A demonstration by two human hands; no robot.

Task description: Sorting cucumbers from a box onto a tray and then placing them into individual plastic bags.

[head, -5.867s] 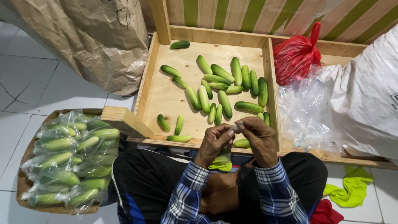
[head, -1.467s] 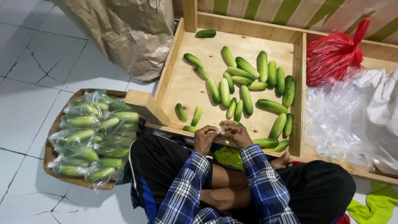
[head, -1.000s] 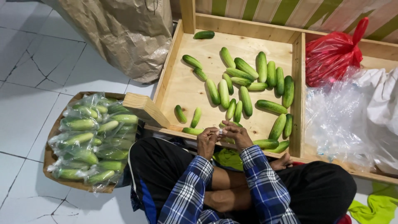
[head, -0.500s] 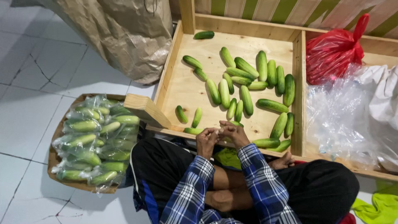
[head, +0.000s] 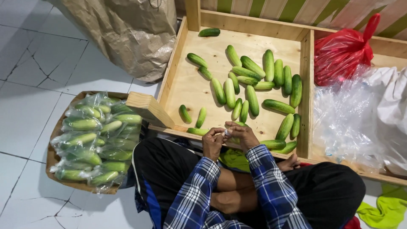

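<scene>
I sit cross-legged before a shallow wooden crate (head: 178, 68). My left hand (head: 213, 141) and my right hand (head: 241, 135) meet over the crate's near edge, fingertips pinching the twisted clear neck of a plastic bag (head: 226, 132). Under the hands, between my knees, hangs the bag's greenish content (head: 234, 160), mostly hidden by my wrists. Several loose green cucumbers (head: 252, 100) lie on the crate floor just beyond my hands.
A wooden tray (head: 55, 157) at my left knee holds several clear bags of cucumbers (head: 94, 140). A brown sack (head: 131, 34) stands at the far left. The crate's right compartment holds a red plastic bag (head: 342, 53), clear plastic bags (head: 344, 118) and a white sack (head: 392, 110).
Both hands stay together at the bag's neck, with small finger movements. The view has shifted slightly; the cucumbers and the tray have not moved.
</scene>
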